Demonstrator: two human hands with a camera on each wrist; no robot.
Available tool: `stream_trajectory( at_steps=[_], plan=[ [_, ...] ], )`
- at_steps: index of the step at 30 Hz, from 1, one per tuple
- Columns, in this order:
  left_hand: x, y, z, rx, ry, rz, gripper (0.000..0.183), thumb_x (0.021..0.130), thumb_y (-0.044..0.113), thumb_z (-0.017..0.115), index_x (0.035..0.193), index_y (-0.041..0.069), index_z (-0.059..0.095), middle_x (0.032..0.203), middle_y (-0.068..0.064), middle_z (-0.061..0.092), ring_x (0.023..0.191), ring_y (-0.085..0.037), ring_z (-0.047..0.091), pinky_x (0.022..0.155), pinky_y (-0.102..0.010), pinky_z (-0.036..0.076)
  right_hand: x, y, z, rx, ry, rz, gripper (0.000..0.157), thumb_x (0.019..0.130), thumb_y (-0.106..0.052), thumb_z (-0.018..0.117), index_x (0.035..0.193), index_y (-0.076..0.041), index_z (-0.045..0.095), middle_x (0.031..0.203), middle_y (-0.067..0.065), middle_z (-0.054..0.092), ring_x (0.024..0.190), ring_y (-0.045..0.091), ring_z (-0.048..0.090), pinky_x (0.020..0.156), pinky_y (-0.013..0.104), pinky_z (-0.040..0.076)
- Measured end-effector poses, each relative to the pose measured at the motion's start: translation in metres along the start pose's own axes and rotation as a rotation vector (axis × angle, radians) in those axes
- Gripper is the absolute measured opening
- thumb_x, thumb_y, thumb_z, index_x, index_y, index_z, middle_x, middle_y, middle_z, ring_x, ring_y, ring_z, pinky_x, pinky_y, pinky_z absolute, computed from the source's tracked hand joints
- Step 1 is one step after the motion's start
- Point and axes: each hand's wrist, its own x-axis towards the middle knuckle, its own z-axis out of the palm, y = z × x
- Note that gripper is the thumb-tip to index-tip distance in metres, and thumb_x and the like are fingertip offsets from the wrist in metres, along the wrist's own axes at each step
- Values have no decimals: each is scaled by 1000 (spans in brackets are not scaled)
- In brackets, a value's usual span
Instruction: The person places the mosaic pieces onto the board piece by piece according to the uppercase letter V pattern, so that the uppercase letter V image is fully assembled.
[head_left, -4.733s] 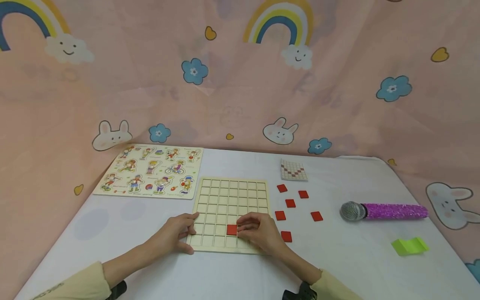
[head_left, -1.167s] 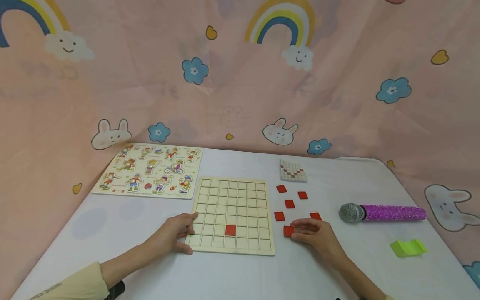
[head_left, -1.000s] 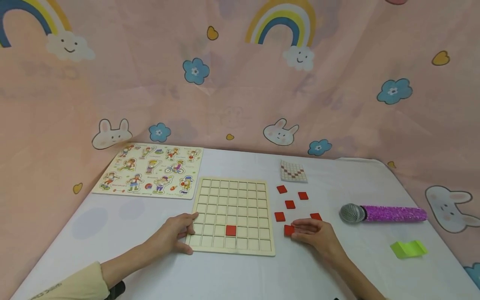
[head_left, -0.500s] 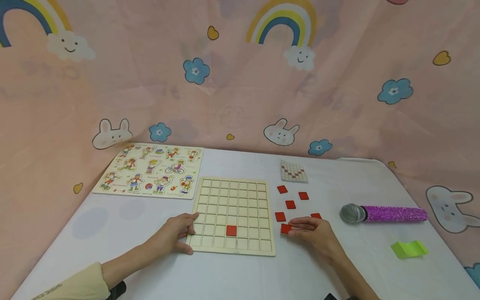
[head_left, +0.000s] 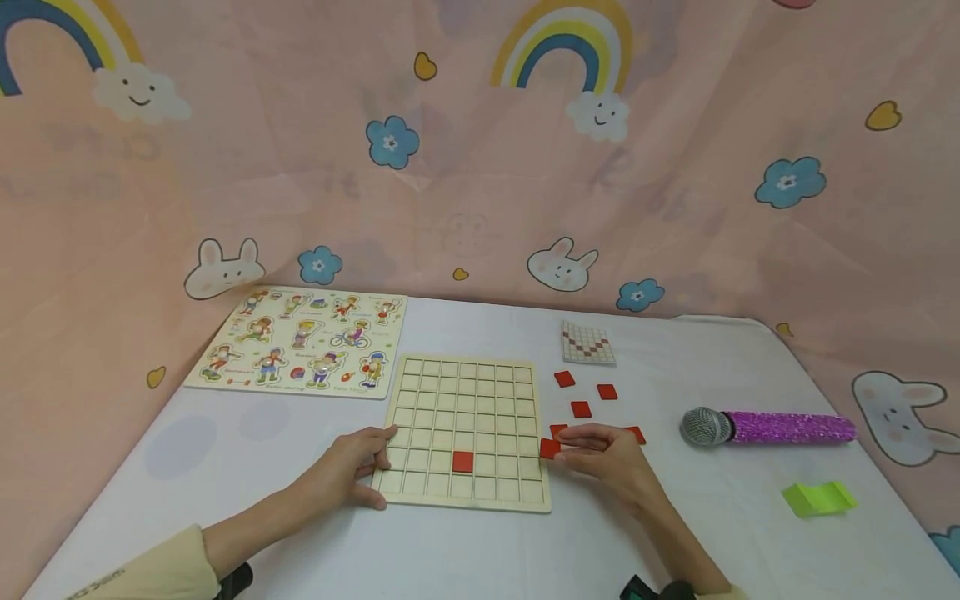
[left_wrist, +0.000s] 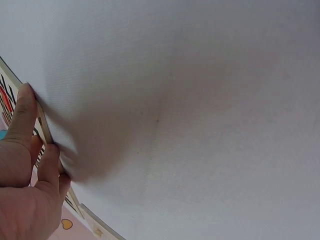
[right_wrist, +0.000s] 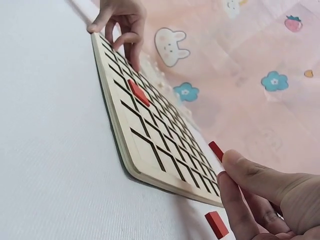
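A pale wooden grid board (head_left: 442, 400) lies on the white table, with one red square tile (head_left: 462, 462) seated in a cell near its front. My left hand (head_left: 352, 467) holds the board's left edge, thumb at the near corner. In the left wrist view its fingertips (left_wrist: 50, 157) press along that edge. At the board's right edge my right hand (head_left: 611, 462) pinches another red square tile (head_left: 550, 449) between thumb and fingers. The right wrist view shows this held tile (right_wrist: 216, 150) raised off the table. Several loose red tiles (head_left: 581, 409) lie right of the board; the hand partly covers two.
A small pattern card (head_left: 588, 343) with a V of red squares lies behind the loose tiles. A picture puzzle board (head_left: 300, 342) is at the back left. To the right are a purple glitter microphone (head_left: 780, 427) and a green wavy block (head_left: 819, 498).
My right hand has left the board, pinched the nearest loose tile and carried it left to the board's right edge. My left hand stays on the board.
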Motion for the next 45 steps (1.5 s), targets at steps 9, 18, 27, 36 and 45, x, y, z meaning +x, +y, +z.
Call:
stream_trajectory(
  at_steps=[9, 18, 27, 36, 45],
  plan=[
    [0, 0, -1, 1, -6, -2, 41, 54, 12, 89, 75, 9, 54, 133, -28, 51, 121, -44, 49, 94, -42, 47, 6, -8, 18, 6, 1, -15, 41, 75, -9, 81, 111, 4, 66, 101, 13, 71, 91, 22, 70, 79, 26, 57],
    [1, 1, -1, 6, -2, 1, 41, 54, 12, 90, 75, 10, 55, 133, -27, 52, 121, -44, 50, 95, -44, 46, 13, -14, 34, 24, -19, -51, 37, 74, -8, 82, 107, 2, 68, 100, 12, 72, 92, 22, 70, 83, 26, 56],
    [0, 0, -1, -2, 5, -1, 41, 54, 12, 89, 75, 10, 54, 132, -28, 52, 120, -45, 50, 95, -44, 47, 16, -20, 54, 86, -59, -76, 36, 75, -5, 81, 107, 4, 67, 101, 14, 71, 90, 23, 70, 82, 27, 56],
    [-1, 0, -1, -10, 4, -6, 42, 54, 11, 90, 74, 10, 54, 133, -28, 52, 120, -46, 50, 94, -44, 48, 20, -22, 70, 118, -105, -107, 37, 75, -5, 81, 107, 6, 67, 99, 15, 71, 88, 23, 71, 81, 28, 57],
    [-2, -3, 1, 7, 44, 83, 42, 52, 14, 90, 76, 9, 55, 129, -28, 55, 118, -43, 53, 94, -47, 47, 22, -20, 89, 143, -118, -86, 33, 76, -8, 81, 104, 3, 68, 96, 13, 72, 86, 18, 69, 79, 23, 56]
  ],
)
